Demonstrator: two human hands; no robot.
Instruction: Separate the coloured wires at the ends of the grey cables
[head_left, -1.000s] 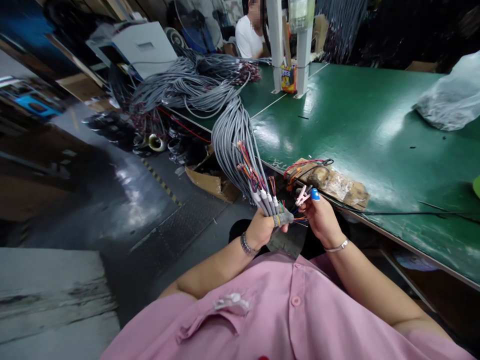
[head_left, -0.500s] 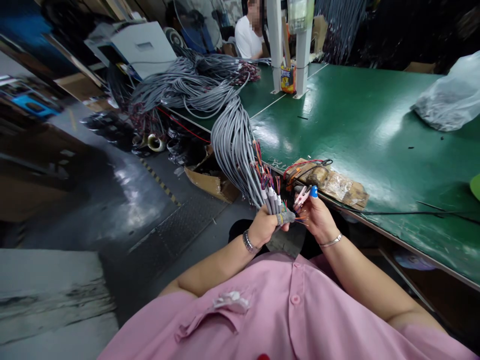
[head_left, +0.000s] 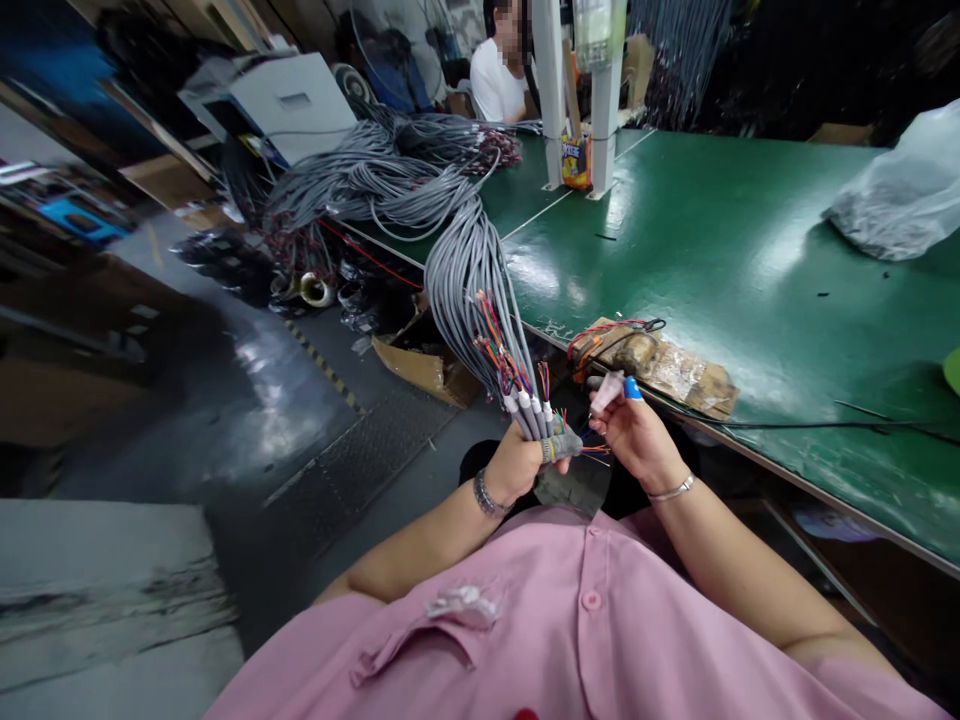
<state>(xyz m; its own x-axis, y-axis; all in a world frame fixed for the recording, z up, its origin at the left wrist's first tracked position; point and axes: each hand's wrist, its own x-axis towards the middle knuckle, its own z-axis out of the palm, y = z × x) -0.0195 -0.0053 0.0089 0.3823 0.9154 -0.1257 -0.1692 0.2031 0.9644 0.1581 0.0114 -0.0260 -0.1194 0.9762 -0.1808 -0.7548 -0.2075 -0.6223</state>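
My left hand [head_left: 519, 464] is closed round the ends of several grey cables [head_left: 534, 418], whose stripped tips fan out in orange, red, purple and blue wires. A grey knitted cover wraps the thumb. A few thin orange and blue wires [head_left: 596, 450] poke out past that thumb towards my right hand [head_left: 637, 440]. Between the fingertips of the right hand is a small pale pink clothes peg [head_left: 606, 393], blurred by motion. Blue tape [head_left: 632, 388] covers the right thumb. From the left hand the cable bundle [head_left: 465, 250] curves up onto the table.
The green table [head_left: 712, 230] carries a tape-wrapped wooden block [head_left: 667, 370] at its near edge, a plastic bag [head_left: 896, 190], and a heap of grey cables [head_left: 360, 160]. White posts [head_left: 551, 90] rise behind. A cardboard box [head_left: 420, 360] stands below. A person [head_left: 495, 80] sits at the back.
My left hand and the cable ends have shifted slightly left and down. The peg has turned in my right fingers, and that hand has moved a little right and down.
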